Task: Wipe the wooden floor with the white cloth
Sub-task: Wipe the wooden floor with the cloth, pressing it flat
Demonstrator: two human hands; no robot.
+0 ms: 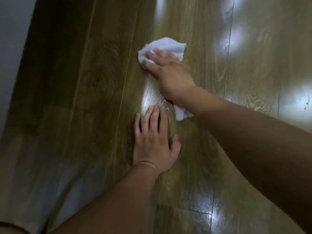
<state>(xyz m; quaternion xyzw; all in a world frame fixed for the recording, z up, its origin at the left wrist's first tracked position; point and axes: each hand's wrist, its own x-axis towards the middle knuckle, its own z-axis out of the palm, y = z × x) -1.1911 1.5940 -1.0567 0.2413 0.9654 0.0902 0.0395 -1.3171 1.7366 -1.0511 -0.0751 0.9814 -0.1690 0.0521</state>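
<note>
Head view, close above floor

Bare right forearm runs in diagonally from the right edge; the right hand is palm down, fingers roughly straight and pointing up-left, pressing flat on the white cloth. Nearer the body, the left hand lies palm down on the wooden floor, fingers straight and close together, thumb splayed to the right. Bare left forearm comes up from the bottom edge.
</note>
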